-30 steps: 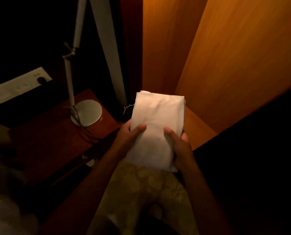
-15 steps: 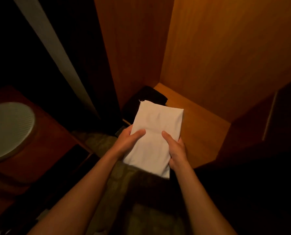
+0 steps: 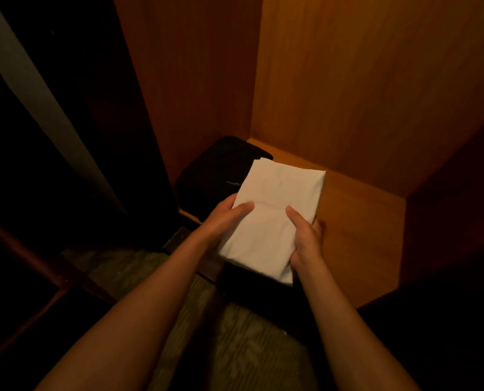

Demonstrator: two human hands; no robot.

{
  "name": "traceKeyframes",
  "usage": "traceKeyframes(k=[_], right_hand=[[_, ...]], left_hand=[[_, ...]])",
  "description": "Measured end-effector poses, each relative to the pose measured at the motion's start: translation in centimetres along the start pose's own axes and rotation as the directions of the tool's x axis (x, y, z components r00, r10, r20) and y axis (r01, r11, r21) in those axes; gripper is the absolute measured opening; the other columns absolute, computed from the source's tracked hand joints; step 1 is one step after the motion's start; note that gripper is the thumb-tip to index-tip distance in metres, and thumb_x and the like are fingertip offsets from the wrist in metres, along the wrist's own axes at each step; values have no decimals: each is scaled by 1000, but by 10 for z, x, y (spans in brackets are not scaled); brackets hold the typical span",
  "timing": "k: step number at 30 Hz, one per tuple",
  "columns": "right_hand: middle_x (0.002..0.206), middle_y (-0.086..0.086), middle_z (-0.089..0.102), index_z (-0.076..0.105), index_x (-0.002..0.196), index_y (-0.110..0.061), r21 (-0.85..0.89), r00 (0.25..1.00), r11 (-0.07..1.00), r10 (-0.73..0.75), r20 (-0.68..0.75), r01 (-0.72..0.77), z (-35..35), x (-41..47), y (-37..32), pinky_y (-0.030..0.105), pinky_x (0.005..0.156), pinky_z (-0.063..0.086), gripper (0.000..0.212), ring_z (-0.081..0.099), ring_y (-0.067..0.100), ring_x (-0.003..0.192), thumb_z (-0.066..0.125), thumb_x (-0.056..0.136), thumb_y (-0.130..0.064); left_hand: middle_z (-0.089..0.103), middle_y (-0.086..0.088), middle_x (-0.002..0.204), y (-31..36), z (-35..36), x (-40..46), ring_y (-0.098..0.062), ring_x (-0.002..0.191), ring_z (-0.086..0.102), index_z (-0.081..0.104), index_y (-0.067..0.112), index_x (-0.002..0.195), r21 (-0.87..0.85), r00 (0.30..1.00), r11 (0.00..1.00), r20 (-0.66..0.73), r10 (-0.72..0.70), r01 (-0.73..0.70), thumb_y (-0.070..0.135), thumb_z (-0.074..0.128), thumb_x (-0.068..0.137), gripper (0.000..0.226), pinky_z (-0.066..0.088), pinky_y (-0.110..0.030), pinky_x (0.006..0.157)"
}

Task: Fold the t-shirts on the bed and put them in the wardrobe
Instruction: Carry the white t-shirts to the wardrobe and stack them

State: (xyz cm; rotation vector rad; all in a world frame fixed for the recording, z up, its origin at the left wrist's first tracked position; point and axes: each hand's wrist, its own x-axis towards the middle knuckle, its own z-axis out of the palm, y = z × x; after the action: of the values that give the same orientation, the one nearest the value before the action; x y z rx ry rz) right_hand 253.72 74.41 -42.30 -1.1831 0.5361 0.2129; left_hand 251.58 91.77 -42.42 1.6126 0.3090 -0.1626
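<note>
T-shirt (image 3: pixel 274 218), white and folded into a neat, flat rectangle, is held in both hands above the front edge of a wardrobe (image 3: pixel 348 80) floor. The left hand (image 3: pixel 224 221) grips its left edge, thumb lying flat on top and fingers tucked underneath, out of sight. The right hand (image 3: pixel 305 238) grips the right edge the same way, thumb on top and fingertips curling out from below the cloth. Both bare forearms reach in from the bottom of the view, over a dim, patterned carpet (image 3: pixel 207 334). The cloth looks smooth, with faint creases and layered edges at its far corner. Beyond it, partly hidden by the white fold, a dark garment (image 3: pixel 215 170) lies on the wardrobe floor in the left corner; its shape is hard to make out in shadow. The wardrobe is warm orange-brown wood with a fine vertical grain. Everything to the left and right is almost black.
</note>
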Motion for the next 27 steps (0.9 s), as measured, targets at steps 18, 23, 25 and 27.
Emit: traceKeyframes(k=[18, 23, 25, 27], right_hand=[[111, 10, 67, 50, 132, -12, 161, 998, 987, 14, -69, -3, -15, 111, 20, 46, 83, 55, 53, 65, 30, 95, 74, 85, -13], [115, 18, 68, 52, 132, -7, 20, 982, 983, 185, -49, -184, -33, 126, 48, 40, 65, 57, 48, 67, 36, 95, 68, 88, -15], [115, 19, 67, 50, 131, -6, -10, 982, 984, 179, -58, -179, -33, 131, 49, 45, 73, 56, 46, 66, 38, 97, 64, 88, -11], [119, 19, 65, 47, 133, -4, -60, 988, 988, 138, -65, -142, -30, 137, 48, 48, 81, 56, 48, 65, 38, 100, 63, 88, -7]], left_hand=[[67, -8, 119, -59, 26, 73, -25, 100, 67, 61, 14, 128, -35, 982, 996, -165, -93, 88, 66, 79, 41, 103, 56, -43, 89], [67, -18, 118, -103, 33, 87, -31, 99, 67, 60, 3, 127, -83, 955, 979, -217, -203, 189, 50, 81, 41, 100, 57, -39, 82], [64, -18, 124, -94, 37, 79, -31, 104, 66, 57, 1, 130, -58, 950, 978, -234, -208, 200, 44, 84, 55, 91, 56, -39, 85], [61, -15, 129, -82, 44, 73, -31, 112, 61, 53, 0, 133, 23, 947, 983, -274, -168, 181, 31, 79, 79, 67, 50, -34, 88]])
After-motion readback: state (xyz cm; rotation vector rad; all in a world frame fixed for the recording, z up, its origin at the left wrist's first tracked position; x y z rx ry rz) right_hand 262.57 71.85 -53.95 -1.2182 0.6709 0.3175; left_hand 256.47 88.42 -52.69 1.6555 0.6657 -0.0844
